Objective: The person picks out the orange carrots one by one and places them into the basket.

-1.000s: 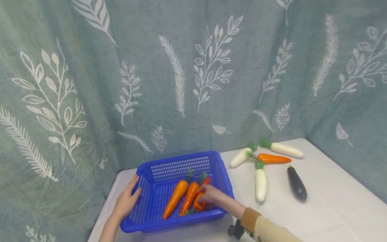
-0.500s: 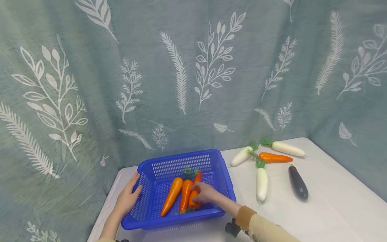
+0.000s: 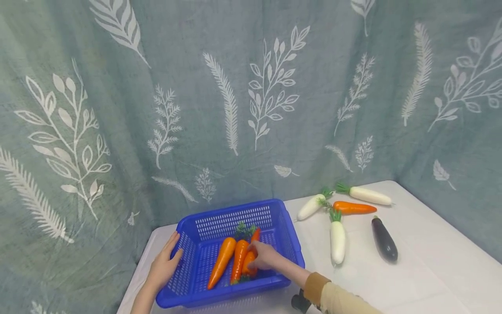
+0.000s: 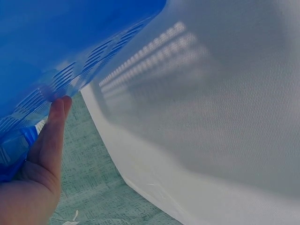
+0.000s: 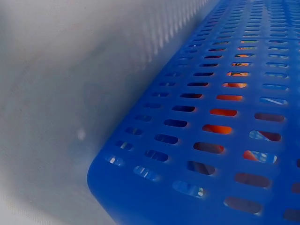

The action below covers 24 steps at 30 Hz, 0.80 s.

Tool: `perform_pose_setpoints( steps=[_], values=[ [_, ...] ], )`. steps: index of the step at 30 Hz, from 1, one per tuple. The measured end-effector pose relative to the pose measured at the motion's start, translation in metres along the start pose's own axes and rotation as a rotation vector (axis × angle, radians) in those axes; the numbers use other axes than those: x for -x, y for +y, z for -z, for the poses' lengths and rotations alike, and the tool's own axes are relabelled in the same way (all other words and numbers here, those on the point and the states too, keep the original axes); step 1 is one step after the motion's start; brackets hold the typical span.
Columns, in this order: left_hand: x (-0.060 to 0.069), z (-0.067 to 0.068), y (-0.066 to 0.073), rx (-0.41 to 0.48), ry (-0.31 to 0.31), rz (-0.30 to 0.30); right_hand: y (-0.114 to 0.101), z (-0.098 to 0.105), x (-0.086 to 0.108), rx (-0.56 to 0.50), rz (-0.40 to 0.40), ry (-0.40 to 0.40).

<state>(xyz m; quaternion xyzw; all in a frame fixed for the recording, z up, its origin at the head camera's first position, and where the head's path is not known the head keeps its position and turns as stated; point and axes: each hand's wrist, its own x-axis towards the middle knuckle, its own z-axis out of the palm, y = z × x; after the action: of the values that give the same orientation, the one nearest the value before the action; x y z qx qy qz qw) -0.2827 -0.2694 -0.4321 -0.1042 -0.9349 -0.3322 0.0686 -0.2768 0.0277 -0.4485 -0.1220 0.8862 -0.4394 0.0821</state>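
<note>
Right hand (image 3: 263, 256) gripping glossy tapered orange carrot (image 3: 246, 264) inside blue perforated-plastic basket (image 3: 219, 295); left hand (image 3: 161, 266) straight-fingered, nine o'clock; loose orange carrot (image 3: 354, 208) still outside, two o'clock.

A curtained-off workspace; leaf-print drapes (image 3: 243, 100) back a white table (image 3: 423, 257).

White, finely textured tabletop (image 3: 427, 266), far corners rounded. On its left part we note a blue, rectangular, perforated plastic basket (image 3: 219, 296). Right of that we count five loose pieces: a white, tapered, green-topped radish (image 3: 311, 207) beside the basket; a similar far radish (image 3: 370, 196); just before it, a glossy orange, tapered carrot (image 3: 354, 207); a near radish (image 3: 337, 243), tip toward us; apart, a shiny, blackish, elongated eggplant (image 3: 384, 240).
</note>
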Motion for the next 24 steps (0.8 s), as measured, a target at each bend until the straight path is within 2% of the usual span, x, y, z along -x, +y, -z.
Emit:
perform_pose_setpoints(
  steps=[9, 13, 18, 21, 24],
  values=[
    [-0.001, -0.001, 0.000, -0.002, -0.006, 0.013, 0.002, 0.003, 0.000, 0.033, 0.036, 0.075],
    [0.012, -0.007, -0.005, 0.015, -0.012, 0.026, 0.007, -0.004, 0.006, 0.059, 0.033, 0.083],
    [0.022, -0.007, -0.008, 0.001, -0.004, 0.020, 0.007, -0.010, 0.011, 0.063, 0.046, 0.058],
    [0.019, -0.005, -0.004, -0.001, -0.004, 0.010, 0.005, -0.006, 0.010, 0.077, 0.054, 0.041],
    [0.010, -0.003, -0.002, -0.007, 0.002, -0.004, 0.003, 0.001, 0.005, 0.091, 0.058, 0.037]
  ],
)
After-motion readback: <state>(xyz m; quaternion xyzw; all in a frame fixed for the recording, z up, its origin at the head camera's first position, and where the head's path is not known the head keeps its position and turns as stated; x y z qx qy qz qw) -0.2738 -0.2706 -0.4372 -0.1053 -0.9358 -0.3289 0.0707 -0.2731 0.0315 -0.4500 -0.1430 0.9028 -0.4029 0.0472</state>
